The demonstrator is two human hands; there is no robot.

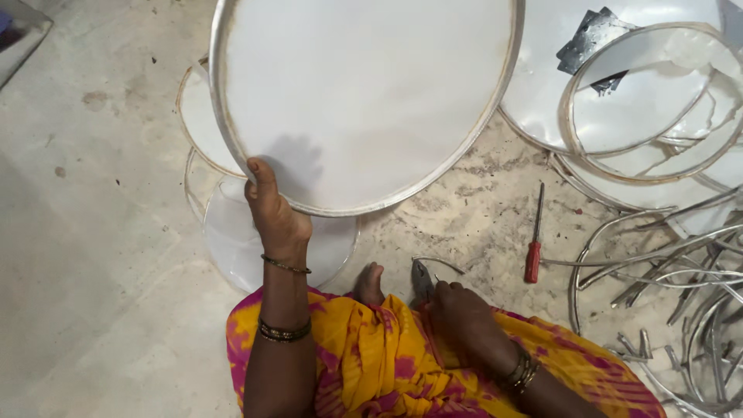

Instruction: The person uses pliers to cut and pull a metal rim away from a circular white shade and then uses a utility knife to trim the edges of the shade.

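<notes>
My left hand grips the lower rim of a large round white drum-like frame with a metal band, held up tilted above the floor. Its thumb lies on the white face. My right hand rests low by my knee and is closed on a pair of pliers, whose jaws point up toward a thin bent wire. My foot shows between the two hands. I sit on the floor in yellow and pink cloth.
More white discs lie under the held frame at left. A red-handled screwdriver lies on the concrete floor to the right. Metal rings and a heap of bent metal strips fill the right side.
</notes>
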